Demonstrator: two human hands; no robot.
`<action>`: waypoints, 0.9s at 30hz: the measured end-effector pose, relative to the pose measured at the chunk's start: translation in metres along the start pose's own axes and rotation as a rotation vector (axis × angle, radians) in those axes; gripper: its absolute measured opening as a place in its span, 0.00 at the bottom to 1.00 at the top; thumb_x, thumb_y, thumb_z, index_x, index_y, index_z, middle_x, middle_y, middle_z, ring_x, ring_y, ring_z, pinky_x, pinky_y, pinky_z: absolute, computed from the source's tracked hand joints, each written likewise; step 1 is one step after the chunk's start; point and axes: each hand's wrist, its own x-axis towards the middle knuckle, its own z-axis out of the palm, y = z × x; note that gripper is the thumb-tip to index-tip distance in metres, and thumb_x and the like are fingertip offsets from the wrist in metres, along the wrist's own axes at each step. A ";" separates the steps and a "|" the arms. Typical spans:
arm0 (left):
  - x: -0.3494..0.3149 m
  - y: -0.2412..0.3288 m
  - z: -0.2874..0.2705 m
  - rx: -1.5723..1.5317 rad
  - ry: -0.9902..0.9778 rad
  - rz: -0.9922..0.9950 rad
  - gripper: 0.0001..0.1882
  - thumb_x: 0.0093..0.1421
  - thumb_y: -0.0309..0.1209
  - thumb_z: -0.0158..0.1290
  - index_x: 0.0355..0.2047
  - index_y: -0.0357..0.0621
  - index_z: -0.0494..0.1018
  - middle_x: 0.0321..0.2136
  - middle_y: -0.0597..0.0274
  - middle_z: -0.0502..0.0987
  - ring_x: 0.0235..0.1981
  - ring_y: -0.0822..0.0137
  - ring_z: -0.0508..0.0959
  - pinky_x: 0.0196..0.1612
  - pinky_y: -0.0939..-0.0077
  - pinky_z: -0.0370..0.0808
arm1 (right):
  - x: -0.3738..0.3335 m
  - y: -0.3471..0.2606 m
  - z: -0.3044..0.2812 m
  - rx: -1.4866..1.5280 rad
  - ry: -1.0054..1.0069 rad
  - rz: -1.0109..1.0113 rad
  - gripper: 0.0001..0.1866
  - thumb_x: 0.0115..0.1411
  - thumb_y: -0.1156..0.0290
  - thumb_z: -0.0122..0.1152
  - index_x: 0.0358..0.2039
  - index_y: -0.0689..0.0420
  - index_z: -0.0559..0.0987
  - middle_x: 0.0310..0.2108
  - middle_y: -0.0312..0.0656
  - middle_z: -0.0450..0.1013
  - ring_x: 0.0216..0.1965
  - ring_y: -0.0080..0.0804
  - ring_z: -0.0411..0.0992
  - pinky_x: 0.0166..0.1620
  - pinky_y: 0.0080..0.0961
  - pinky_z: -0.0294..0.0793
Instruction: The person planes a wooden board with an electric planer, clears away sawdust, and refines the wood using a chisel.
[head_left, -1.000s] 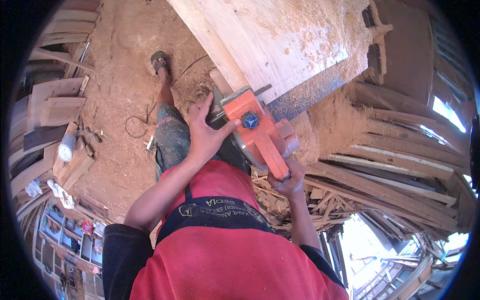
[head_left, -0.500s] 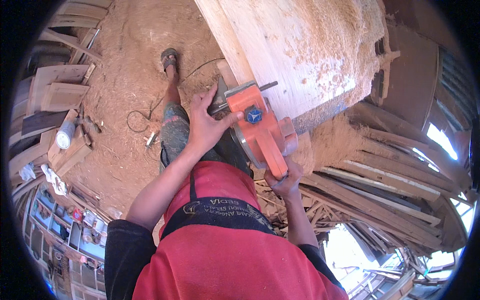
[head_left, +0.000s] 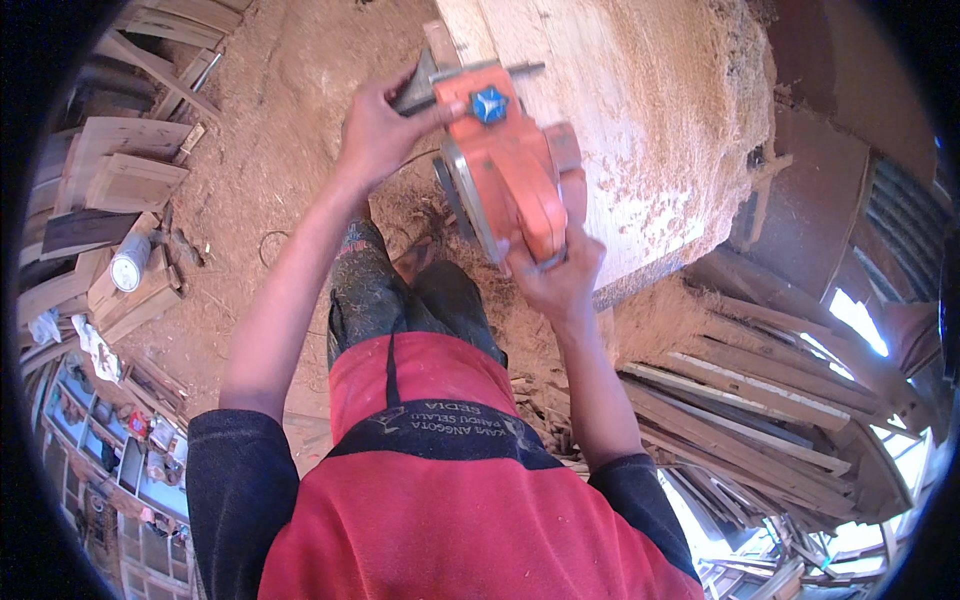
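Note:
An orange electric planer (head_left: pixel 515 175) with a blue front knob (head_left: pixel 489 104) rests along the left edge of a pale wooden board (head_left: pixel 640 140). My right hand (head_left: pixel 563 278) is wrapped around its rear handle. At the front, my left hand (head_left: pixel 378 130) grips a grey side fence (head_left: pixel 415 88), its thumb reaching onto the planer's body near the knob. The fingers of that hand are partly hidden behind the fence. Wood shavings cover much of the board's right part. The planer's underside cannot be seen.
Planks (head_left: pixel 745 400) are stacked at the right. More wood pieces (head_left: pixel 135 180) lie at the left beside a white can (head_left: pixel 130 267). Sawdust covers the floor (head_left: pixel 270 130). A shelf (head_left: pixel 130 465) with small items stands at the lower left.
Both hands have pushed the planer forward along the board's edge, away from my body. My arms are stretched further out, and my right foot and legs have shifted with the step.

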 end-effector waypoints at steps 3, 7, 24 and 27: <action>0.061 -0.036 -0.027 0.095 0.041 -0.025 0.39 0.51 0.50 0.69 0.54 0.31 0.74 0.44 0.51 0.81 0.45 0.65 0.79 0.50 0.70 0.74 | 0.052 -0.011 0.021 -0.057 0.042 -0.124 0.17 0.49 0.65 0.70 0.37 0.59 0.78 0.21 0.46 0.77 0.22 0.41 0.78 0.29 0.32 0.76; 0.130 -0.019 -0.071 -0.007 -0.026 -0.010 0.35 0.55 0.48 0.66 0.53 0.33 0.75 0.46 0.52 0.80 0.45 0.66 0.79 0.50 0.70 0.74 | 0.148 -0.040 0.057 -0.103 0.248 -0.354 0.17 0.52 0.62 0.69 0.37 0.60 0.78 0.23 0.50 0.78 0.25 0.44 0.79 0.30 0.35 0.77; -0.242 -0.029 0.131 0.143 -0.016 -0.044 0.49 0.46 0.46 0.71 0.63 0.32 0.64 0.51 0.43 0.67 0.54 0.49 0.66 0.58 0.59 0.65 | -0.252 0.102 -0.076 -0.206 0.023 0.060 0.12 0.44 0.71 0.70 0.29 0.59 0.79 0.20 0.47 0.74 0.20 0.45 0.75 0.26 0.34 0.74; -0.280 -0.026 0.149 0.148 -0.061 -0.099 0.51 0.45 0.46 0.72 0.63 0.31 0.62 0.51 0.45 0.66 0.53 0.50 0.65 0.58 0.59 0.65 | -0.286 0.111 -0.084 -0.171 0.030 0.092 0.09 0.43 0.74 0.67 0.26 0.60 0.79 0.19 0.46 0.74 0.19 0.42 0.75 0.26 0.33 0.74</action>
